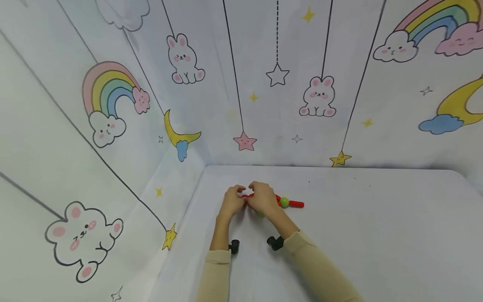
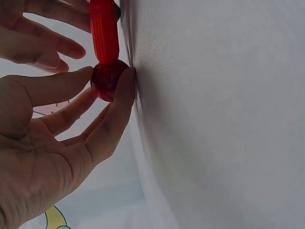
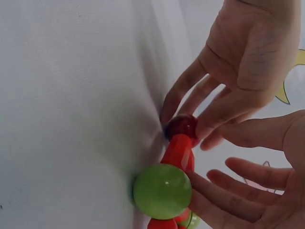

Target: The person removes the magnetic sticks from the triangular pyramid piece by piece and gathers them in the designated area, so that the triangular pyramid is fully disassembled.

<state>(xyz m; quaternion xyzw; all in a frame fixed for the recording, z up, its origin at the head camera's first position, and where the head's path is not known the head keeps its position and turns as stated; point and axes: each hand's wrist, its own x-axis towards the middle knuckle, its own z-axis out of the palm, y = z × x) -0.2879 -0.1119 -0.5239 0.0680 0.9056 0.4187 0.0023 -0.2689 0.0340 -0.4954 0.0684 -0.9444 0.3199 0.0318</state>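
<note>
In the left wrist view, my left hand (image 2: 52, 148) pinches a dark red ball (image 2: 106, 83) between thumb and fingers. A ribbed red rod (image 2: 105, 36) meets the ball at one end. My right hand (image 1: 263, 198) is just right of the left one, its fingers loosely extended and at least one touching the rod near a green ball (image 3: 162, 191). More red rods reach beyond that ball, partly hidden behind it and the hand. Farther right in the head view, another green ball (image 1: 284, 202) carries a red rod (image 1: 297, 204) pointing right. My hands cover much of the assembly.
The white tabletop (image 1: 358, 235) extends to the right and toward me. A white wall (image 1: 286, 147) with cartoon drawings rises behind the hands, and another decorated wall (image 1: 143, 226) stands at the left. Black wrist cameras (image 1: 275, 243) sit on both wrists.
</note>
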